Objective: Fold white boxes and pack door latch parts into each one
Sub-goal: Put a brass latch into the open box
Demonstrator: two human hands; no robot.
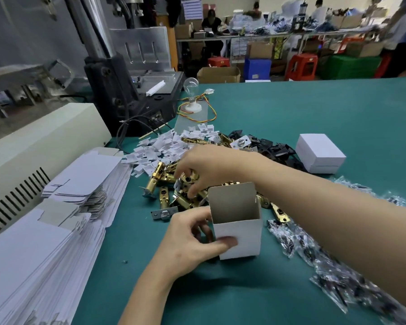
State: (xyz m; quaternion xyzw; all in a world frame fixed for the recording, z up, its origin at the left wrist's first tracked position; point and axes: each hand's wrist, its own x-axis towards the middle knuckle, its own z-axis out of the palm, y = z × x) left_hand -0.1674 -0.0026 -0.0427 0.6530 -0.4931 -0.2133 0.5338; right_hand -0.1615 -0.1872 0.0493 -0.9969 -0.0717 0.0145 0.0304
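An open white box [238,228] stands upright on the green table, its top flap raised. My left hand [192,242] grips its left side, thumb on the front face. Just behind the box, my right hand [204,165] reaches down into a pile of brass door latches [164,181], fingers curled around one latch there. Small white cardboard inserts [159,146] lie scattered beyond the latches. Black plates [272,146] lie further right. A closed white box [320,153] sits at the right.
Stacks of flat unfolded boxes [56,231] fill the left side, beside a cream machine [33,146]. Clear bags of small parts [326,261] lie at the right under my forearm. A light bulb on a base [192,95] and a press machine [131,73] stand behind.
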